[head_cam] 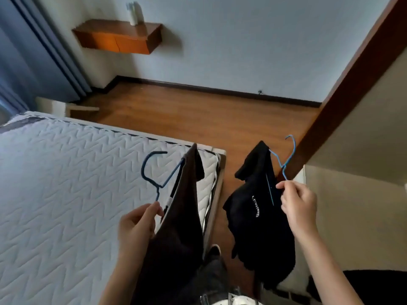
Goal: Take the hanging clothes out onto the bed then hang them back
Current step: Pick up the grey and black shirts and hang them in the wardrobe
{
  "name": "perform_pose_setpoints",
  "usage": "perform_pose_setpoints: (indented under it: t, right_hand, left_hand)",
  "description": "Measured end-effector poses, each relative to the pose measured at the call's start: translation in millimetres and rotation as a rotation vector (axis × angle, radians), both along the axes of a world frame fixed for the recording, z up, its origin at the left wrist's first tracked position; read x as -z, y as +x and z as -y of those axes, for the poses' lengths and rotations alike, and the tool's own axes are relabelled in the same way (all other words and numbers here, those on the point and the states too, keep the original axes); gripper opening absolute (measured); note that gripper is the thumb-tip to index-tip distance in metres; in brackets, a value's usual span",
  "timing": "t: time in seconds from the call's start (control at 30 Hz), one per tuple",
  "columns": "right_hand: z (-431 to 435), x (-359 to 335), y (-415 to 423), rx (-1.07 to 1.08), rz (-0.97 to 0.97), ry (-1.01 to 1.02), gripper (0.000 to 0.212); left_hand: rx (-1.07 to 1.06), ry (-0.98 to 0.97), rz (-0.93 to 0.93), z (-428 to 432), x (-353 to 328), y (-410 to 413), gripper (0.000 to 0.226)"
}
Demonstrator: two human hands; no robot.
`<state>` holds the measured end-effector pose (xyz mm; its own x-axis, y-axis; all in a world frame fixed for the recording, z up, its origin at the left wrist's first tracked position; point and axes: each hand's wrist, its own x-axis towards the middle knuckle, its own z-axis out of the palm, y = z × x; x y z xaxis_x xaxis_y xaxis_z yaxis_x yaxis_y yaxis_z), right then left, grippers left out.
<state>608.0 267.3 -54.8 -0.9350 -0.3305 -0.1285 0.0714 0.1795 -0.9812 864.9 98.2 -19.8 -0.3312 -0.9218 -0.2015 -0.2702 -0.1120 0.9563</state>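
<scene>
Holding two hangers at once, the person stands by the corner of the bed (66, 172). Its white quilted top lies to the left of the left hand and below it. The left hand (136, 223) pinches the thin neck of a dark blue hanger (172, 173) between thumb and fingers. The hook sticks up above the hand. A dark brown cloth (180, 216) hangs from it, just right of that hand, by the edge of the bed.

Next comes a black top (257, 216) with small white letters, just left of the right hand. The right hand (299, 205) pinches the neck of a light blue hanger (284, 165), and its hook also points up above the hand. A brown wooden frame (352, 84) stands behind that hand, to its right.

Both clothes hang in the air and neither is laid flat on the bed. So I think this is a carrying step, but I cannot tell which way. If they are going out, both hands need to swing left, lower the clothes onto the quilt and let go. If they are going back, the hooks must turn to catch the rail, which is not in view
</scene>
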Motion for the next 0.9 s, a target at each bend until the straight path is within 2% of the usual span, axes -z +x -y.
perform_pose_setpoints:
  t: [0.1,0.37,0.63,0.9]
  right_hand:
    - [6.7,-0.4,-39.0,0.092,-0.006,0.034,0.03]
    - [10.4,-25.9,-126.3,0.325,0.095,-0.08,0.024]
    - [7.6,-33.1,-244.4,0.563,0.088,-0.112,0.023]
    - [-12.2,-55.6,-352.5,0.865,0.096,-0.289,0.028]
  left_hand:
    - [0.119,-0.016,0.039,36.8,-0.8,-69.7,0.03]
    - [0.45,0.033,0.028,97.6,-17.8,-246.0,0.029]
    - [0.637,0.099,-0.045,94.2,-27.8,-424.2,0.03]
    - [1.013,0.165,-0.011,98.5,-33.9,-562.0,0.033]
